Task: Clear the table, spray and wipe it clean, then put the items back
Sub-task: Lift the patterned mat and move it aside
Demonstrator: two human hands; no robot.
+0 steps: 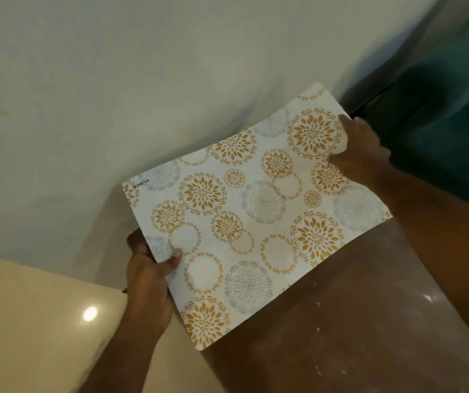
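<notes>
Both forearms reach up from the bottom edge, and the hands hold one placemat (251, 211) between them. Gripping the mat's near-left edge, the left hand (149, 275) has its thumb lying on the printed top and its fingers curled under. At the far-right corner, the right hand (362, 150) pinches the mat with its thumb on the pattern and its fingers behind the edge. The placemat is a pale rectangle printed with gold leaf rosettes and grey-blue line rosettes, and a small word, "KUBER", runs along its far-left corner. It lies tilted across the view, above the glossy brown table (349, 321); whether any part of it touches the table I cannot tell, as the mat hides the surface under it. White specks and smears dot the brown top near the right forearm. Beyond the mat is a white wall (142, 80). Cream floor (29, 321) with a bright lamp reflection lies lower left, and a teal seat (440, 123) stands at the right.
</notes>
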